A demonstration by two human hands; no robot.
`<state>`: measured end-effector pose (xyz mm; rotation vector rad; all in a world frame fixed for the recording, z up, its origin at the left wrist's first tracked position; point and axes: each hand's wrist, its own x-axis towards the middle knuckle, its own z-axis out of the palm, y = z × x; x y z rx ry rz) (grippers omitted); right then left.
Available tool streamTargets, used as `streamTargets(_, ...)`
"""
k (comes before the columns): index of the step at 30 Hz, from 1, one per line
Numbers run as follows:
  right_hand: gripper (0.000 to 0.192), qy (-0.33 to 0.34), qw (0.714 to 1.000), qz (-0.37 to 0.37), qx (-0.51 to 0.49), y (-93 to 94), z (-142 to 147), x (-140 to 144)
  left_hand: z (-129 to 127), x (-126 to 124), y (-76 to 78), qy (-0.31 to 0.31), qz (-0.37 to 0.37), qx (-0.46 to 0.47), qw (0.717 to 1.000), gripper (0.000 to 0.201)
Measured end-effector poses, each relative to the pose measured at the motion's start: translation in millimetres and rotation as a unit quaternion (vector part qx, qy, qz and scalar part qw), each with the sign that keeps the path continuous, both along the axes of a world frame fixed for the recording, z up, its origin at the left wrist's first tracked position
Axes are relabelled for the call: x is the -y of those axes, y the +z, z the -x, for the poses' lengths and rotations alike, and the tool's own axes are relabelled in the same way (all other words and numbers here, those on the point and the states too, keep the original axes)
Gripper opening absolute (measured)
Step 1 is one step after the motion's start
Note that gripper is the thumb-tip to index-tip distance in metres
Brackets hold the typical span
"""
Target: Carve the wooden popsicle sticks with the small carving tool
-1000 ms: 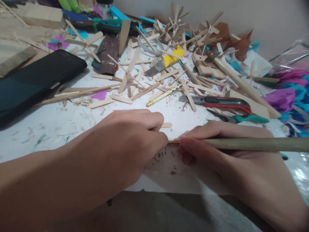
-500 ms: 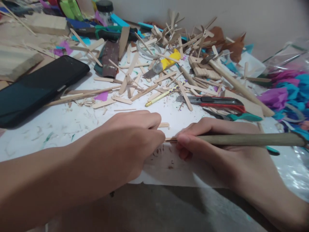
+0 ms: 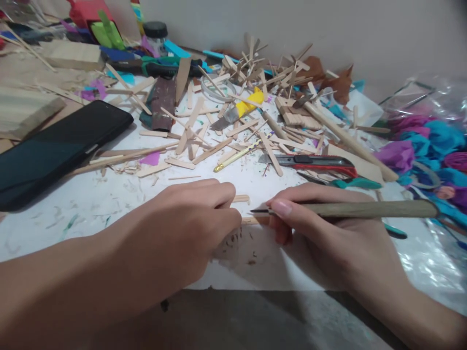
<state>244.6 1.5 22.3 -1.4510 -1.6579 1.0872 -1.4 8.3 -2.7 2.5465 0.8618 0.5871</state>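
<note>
My left hand [image 3: 193, 223] is closed, pressing a thin wooden stick [image 3: 251, 220] flat on the white board [image 3: 255, 265] near its front edge. My right hand [image 3: 321, 228] grips a long wooden-handled carving tool [image 3: 365, 209], its dark pointed tip [image 3: 255, 211] hovering just above the stick, beside my left fingers. A short stick piece [image 3: 241, 198] lies just behind my left fingertips. Most of the held stick is hidden under my hands.
A black phone [image 3: 54, 148] lies at the left. A red utility knife [image 3: 310, 161], teal-handled pliers [image 3: 350, 183], a yellow pencil [image 3: 237, 155] and several craft sticks litter the board behind my hands. Coloured paper flowers [image 3: 423, 146] sit at the right. Wood blocks [image 3: 25, 109] lie at far left.
My right hand has lifted the tool slightly, so its tip now shows clear above the stick. The view has tilted, shifting everything a little down and left.
</note>
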Motion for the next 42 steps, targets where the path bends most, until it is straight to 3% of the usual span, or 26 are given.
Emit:
streamTargets(6,0.01,-0.003,0.998,-0.048,0.028,4.0,0.2,-2.9,0.0,1.0,-1.8,-0.028,-0.037,-0.023,0.999,0.027)
streamTargets(15,0.015,-0.017,0.996,-0.072,0.053,-4.9,-4.0,3.4,0.0,-0.2,1.9,-0.014,-0.022,-0.019,0.999,0.028)
streamTargets(21,0.017,-0.015,0.997,-0.041,0.06,0.1,-2.5,5.5,0.7,0.1,-0.2,-0.016,0.005,0.029,0.999,0.032)
streamTargets(27,0.017,0.011,0.997,-0.043,0.062,0.2,-1.6,4.3,0.4,0.9,-1.2,-0.003,0.017,0.014,1.0,0.034)
streamTargets(33,0.019,0.03,0.997,-0.02,0.07,1.1,-3.5,3.0,0.7,-0.3,-0.7,-0.03,0.001,0.018,0.999,0.034)
streamTargets(42,0.013,-0.009,0.999,-0.003,0.037,0.2,4.2,7.5,1.1,-2.4,3.4,-0.013,0.011,-0.008,1.0,0.033)
